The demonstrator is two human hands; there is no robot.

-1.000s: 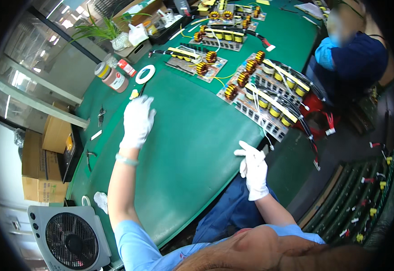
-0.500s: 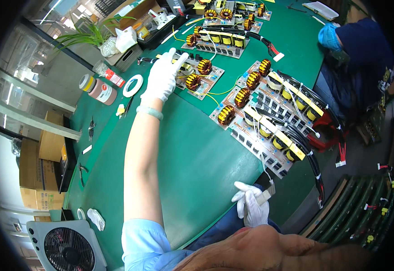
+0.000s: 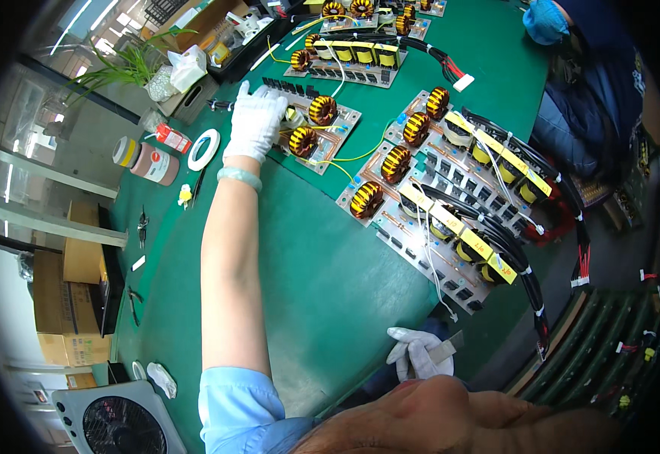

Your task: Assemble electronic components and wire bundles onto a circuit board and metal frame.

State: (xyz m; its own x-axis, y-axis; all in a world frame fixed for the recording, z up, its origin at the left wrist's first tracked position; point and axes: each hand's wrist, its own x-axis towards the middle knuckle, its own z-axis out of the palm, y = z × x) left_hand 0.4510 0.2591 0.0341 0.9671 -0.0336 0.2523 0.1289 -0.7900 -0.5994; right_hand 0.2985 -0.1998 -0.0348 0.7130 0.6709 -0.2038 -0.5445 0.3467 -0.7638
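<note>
My left hand, white-gloved, reaches to the far left of the green table. Its fingers bend over the left end of a circuit board and cover that end; the board carries two black-and-yellow ring coils. Low in the view, near the table's front edge, my right hand, also gloved, closes round a small flat tool with a greyish end; its exact kind is unclear. Ahead of that hand lie two larger circuit boards side by side, with ring coils, yellow-taped transformers and thick black cables.
More boards stand farther back. Along the left are a white tape roll, a pink bottle, pliers and a fan. A co-worker's blue-gloved hand is at far right. A rack stands lower right.
My left hand's fingers have gone from stretched out to bent over the board's end. My right hand still holds the flat tool, turned slightly. The whole view has shifted a little.
</note>
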